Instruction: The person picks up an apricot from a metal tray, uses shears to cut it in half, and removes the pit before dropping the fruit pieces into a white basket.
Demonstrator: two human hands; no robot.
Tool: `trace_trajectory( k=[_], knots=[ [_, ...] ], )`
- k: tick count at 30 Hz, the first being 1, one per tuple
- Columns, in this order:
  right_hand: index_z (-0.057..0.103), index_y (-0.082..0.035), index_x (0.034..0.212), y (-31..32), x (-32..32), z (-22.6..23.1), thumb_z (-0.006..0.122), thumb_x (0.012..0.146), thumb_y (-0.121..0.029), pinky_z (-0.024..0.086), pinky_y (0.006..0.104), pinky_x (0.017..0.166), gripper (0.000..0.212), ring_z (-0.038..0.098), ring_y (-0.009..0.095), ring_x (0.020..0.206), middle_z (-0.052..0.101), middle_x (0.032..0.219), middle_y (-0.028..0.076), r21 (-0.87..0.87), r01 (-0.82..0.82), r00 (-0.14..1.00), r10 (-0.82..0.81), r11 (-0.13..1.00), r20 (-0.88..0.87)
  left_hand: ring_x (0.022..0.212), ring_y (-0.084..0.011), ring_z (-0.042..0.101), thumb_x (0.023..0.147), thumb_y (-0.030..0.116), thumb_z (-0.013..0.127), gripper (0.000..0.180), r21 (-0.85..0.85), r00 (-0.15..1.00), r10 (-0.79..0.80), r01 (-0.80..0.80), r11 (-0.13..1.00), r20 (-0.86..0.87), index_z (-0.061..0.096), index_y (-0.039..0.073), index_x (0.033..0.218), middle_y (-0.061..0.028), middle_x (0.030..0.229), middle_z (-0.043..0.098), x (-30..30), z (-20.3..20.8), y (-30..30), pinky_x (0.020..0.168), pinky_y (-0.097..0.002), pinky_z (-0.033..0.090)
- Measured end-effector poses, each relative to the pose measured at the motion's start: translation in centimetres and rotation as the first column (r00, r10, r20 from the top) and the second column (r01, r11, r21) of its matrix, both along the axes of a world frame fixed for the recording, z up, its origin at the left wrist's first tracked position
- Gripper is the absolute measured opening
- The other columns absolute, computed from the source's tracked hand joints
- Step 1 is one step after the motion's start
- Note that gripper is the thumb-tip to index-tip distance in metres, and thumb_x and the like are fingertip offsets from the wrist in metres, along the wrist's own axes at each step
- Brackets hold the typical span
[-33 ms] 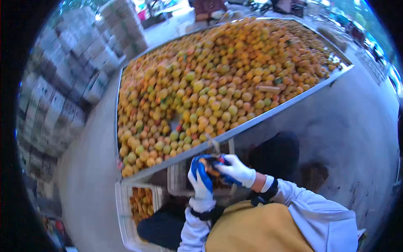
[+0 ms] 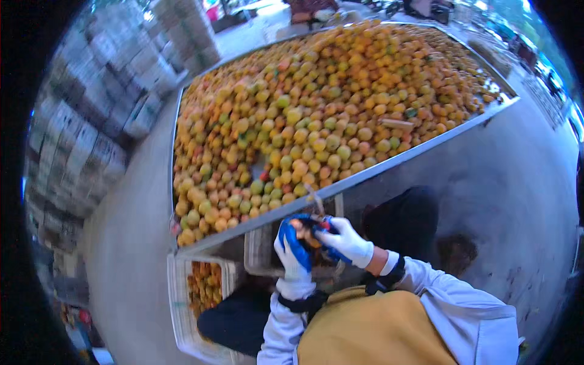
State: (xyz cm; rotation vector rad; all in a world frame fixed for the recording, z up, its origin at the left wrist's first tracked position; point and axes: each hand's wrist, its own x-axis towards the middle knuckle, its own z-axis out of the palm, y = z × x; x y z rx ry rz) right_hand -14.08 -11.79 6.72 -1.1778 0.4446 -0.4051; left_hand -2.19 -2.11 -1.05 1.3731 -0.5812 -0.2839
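Note:
My left hand (image 2: 296, 255), in a white glove with blue palm and fingers, is closed round a round orange fruit (image 2: 298, 226), mostly hidden by the fingers. Against it works my right hand (image 2: 348, 242), gloved the same way and gripping a small dark tool with a red part (image 2: 327, 225); its exact kind is blurred. A thin pale strip (image 2: 315, 198) sticks up just above both hands, in front of the table's rim. Beneath the hands stands a pale crate (image 2: 258, 255), its contents largely covered.
A large metal-rimmed table (image 2: 426, 141) heaped with orange and greenish round fruit (image 2: 316, 146) spreads ahead. On the heap lies a light brown stick-like piece (image 2: 396, 123). At lower left, a white crate (image 2: 177, 304) holds orange-brown pieces (image 2: 205, 285). Stacked boxes (image 2: 79, 140) line the left side.
The whole view has shifted slightly. The thin strip above my hands stands higher and leans differently. Both hands keep their hold.

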Motion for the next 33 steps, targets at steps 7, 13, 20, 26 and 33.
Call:
trace_trajectory(
  k=[7, 13, 20, 26, 33],
  knots=[
    [0.061, -0.005, 0.111, 0.6, 1.4, 0.3, 0.064, 0.091, -0.008, 0.045, 0.0240, 0.054, 0.021, 0.054, 0.005, 0.061, 0.061, 0.076, -0.002, -0.221, 0.200, 0.979, -0.206, 0.955, -0.004, 0.072, -0.0133, 0.056, 0.101, 0.047, 0.044, 0.040, -0.462, 0.552, -0.354, -0.065, 0.884, -0.755, 0.060, 0.011, 0.107, -0.0014, 0.083, 0.058, 1.1, 3.5, -0.9, 0.068, -0.0270, 0.048],
    [0.059, -0.002, 0.111, 1.8, 4.1, -1.1, 0.074, 0.083, -0.018, 0.052, 0.0402, 0.069, 0.036, 0.065, 0.041, 0.084, 0.066, 0.085, 0.022, -0.770, -0.009, 0.996, -0.062, 0.638, -0.062, 0.100, -0.0189, 0.063, 0.102, 0.042, 0.041, 0.039, -0.521, 0.555, -0.434, 0.001, 0.853, -0.710, 0.060, 0.010, 0.115, -0.0064, 0.111, 0.065, 1.2, 0.9, 1.2, 0.091, -0.0342, 0.052],
    [0.062, -0.001, 0.106, -0.4, 4.7, -1.0, 0.059, 0.095, -0.010, 0.045, 0.0258, 0.063, 0.015, 0.054, 0.007, 0.071, 0.060, 0.080, -0.001, -0.212, 0.170, 0.985, -0.170, 0.962, 0.020, 0.092, -0.0181, 0.064, 0.099, 0.041, 0.047, 0.037, -0.571, 0.354, -0.524, -0.035, 0.820, -0.774, 0.058, 0.010, 0.116, -0.0043, 0.104, 0.065, 1.4, -0.9, 2.3, 0.082, -0.0394, 0.054],
    [0.056, -0.008, 0.102, -1.2, 6.9, 0.0, 0.057, 0.098, -0.022, 0.041, 0.0255, 0.050, 0.014, 0.051, 0.012, 0.056, 0.061, 0.081, 0.002, 0.500, -0.027, 0.885, -0.212, 0.866, 0.415, 0.065, -0.0140, 0.056, 0.103, 0.038, 0.043, 0.027, -0.412, 0.558, -0.362, 0.039, 0.910, -0.747, 0.054, 0.014, 0.096, -0.0018, 0.077, 0.056, -1.0, 1.8, 1.0, 0.055, -0.0297, 0.046],
    [0.053, -0.010, 0.092, -0.5, 7.6, 0.4, 0.057, 0.098, -0.025, 0.037, 0.0279, 0.042, 0.017, 0.048, 0.014, 0.049, 0.057, 0.074, 0.004, 0.595, 0.050, 0.799, -0.390, 0.802, 0.459, 0.086, -0.0142, 0.061, 0.104, 0.038, 0.042, 0.033, -0.125, 0.884, -0.166, 0.122, 0.985, -0.437, 0.060, 0.010, 0.103, -0.0035, 0.096, 0.062, -1.7, 1.0, 1.5, 0.079, -0.0289, 0.050]
  ],
)
